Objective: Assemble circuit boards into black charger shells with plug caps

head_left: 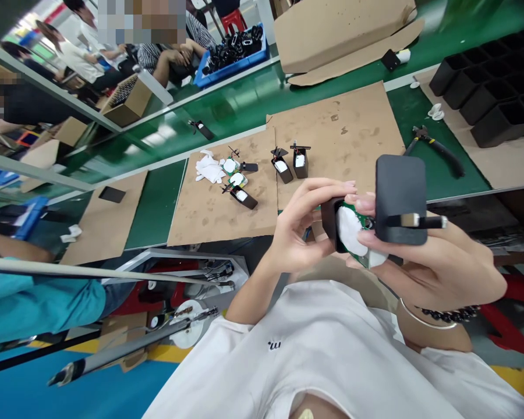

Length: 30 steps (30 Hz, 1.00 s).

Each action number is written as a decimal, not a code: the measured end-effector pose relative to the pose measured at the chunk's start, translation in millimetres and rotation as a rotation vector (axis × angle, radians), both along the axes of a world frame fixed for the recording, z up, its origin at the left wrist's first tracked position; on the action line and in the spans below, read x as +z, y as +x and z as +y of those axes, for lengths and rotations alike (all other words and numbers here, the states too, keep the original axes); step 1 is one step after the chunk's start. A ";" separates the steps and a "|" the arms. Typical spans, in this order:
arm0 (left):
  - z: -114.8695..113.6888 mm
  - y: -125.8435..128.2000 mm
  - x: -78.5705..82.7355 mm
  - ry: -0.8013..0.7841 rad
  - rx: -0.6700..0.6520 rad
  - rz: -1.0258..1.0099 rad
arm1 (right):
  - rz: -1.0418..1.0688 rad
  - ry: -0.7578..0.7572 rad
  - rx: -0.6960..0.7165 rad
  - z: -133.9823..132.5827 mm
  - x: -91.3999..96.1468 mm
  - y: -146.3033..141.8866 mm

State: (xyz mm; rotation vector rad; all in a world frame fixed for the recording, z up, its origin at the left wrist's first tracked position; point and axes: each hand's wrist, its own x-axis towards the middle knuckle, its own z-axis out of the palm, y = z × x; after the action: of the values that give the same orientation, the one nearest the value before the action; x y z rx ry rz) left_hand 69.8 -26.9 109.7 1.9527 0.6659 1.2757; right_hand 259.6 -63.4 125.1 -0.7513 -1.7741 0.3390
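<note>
My left hand (299, 224) is wrapped round a small black plastic case (330, 224), its open end turned to the right. In my right hand (449, 267) a green circuit board (361, 256) with a white pad (349, 228) is pinched, its left end partly inside the case's mouth. A black rectangular cover (399, 189) with two prong-like pieces sits over the right fingers; whether it is joined to the board is hidden. Beyond my hands, two black cases (301, 166) with white-padded boards inside stand on the cardboard sheet (336, 134).
Left on the cardboard lie white gloves (210, 167), loose boards (230, 166) and another filled case (243, 198). Cutting pliers (439, 148) rest at right, near rows of black cases (502, 119). A blue crate (231, 61) stands across the bench. Several people sit nearby.
</note>
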 end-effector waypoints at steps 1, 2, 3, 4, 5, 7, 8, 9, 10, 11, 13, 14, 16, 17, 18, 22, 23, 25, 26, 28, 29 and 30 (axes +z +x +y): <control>1.5 0.2 -1.3 -0.004 0.007 0.005 | -0.020 0.079 0.023 2.2 -0.5 -0.7; 3.4 0.6 -3.1 -0.008 0.008 0.006 | -0.041 0.148 0.039 4.9 -1.2 -1.6; 5.8 1.0 -5.5 -0.013 0.004 0.003 | -0.052 0.196 0.043 8.1 -2.1 -2.6; 8.5 1.5 -8.6 -0.019 -0.003 -0.007 | -0.057 0.210 0.038 11.8 -3.1 -3.2; 11.4 2.2 -12.4 -0.025 -0.014 -0.024 | -0.063 0.209 0.038 15.7 -4.5 -3.3; 17.2 4.1 -21.7 -0.041 -0.031 -0.052 | -0.083 0.163 0.044 23.6 -8.2 -1.4; 19.8 5.3 -26.7 -0.049 -0.022 -0.062 | -0.098 0.111 0.057 27.0 -11.0 0.1; 22.0 6.9 -31.8 -0.051 0.006 -0.066 | -0.111 0.045 0.072 29.8 -14.6 1.5; 23.9 8.8 -36.9 -0.047 0.052 -0.065 | -0.124 -0.021 0.080 31.7 -19.2 2.1; 25.6 11.1 -42.1 -0.038 0.113 -0.060 | -0.126 -0.078 0.062 32.9 -25.0 1.6; 28.7 16.8 -53.7 -0.014 0.249 -0.043 | -0.097 -0.135 -0.060 33.4 -40.4 -3.8; 30.4 20.3 -60.3 -0.008 0.313 -0.032 | -0.071 -0.134 -0.146 33.4 -49.7 -8.4; 34.9 27.7 -74.9 -0.021 0.413 0.000 | -0.042 -0.101 -0.311 35.1 -69.5 -18.7; 37.5 31.2 -82.3 -0.033 0.447 0.020 | -0.048 -0.084 -0.368 37.2 -79.0 -23.2; 40.0 34.2 -89.0 -0.049 0.466 0.044 | -0.066 -0.073 -0.408 40.1 -87.2 -26.4; 43.2 33.8 -98.5 -0.112 0.422 0.161 | -0.161 -0.060 -0.473 54.7 -101.6 -23.8; 41.4 29.7 -95.3 -0.108 0.410 0.183 | -0.165 -0.044 -0.480 58.1 -101.0 -20.1; 35.4 17.1 -84.6 -0.057 0.423 0.217 | -0.147 -0.003 -0.513 64.6 -98.4 -12.0; 31.9 9.4 -78.6 -0.020 0.453 0.230 | -0.140 0.013 -0.526 68.2 -97.5 -8.4; 25.7 -6.8 -69.9 0.030 0.535 0.251 | -0.146 0.020 -0.513 75.8 -97.6 -3.1; 23.3 -14.6 -68.1 0.035 0.576 0.265 | -0.161 0.011 -0.491 79.5 -98.4 -1.5; 21.6 -22.0 -68.4 0.025 0.612 0.283 | -0.179 0.001 -0.469 82.6 -99.2 -0.6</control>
State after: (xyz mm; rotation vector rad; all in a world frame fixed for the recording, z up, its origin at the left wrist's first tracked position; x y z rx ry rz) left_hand 47.9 -5.3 41.3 2.0450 1.4803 1.3551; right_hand 259.0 19.2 25.9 -1.1942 -1.6970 -0.0454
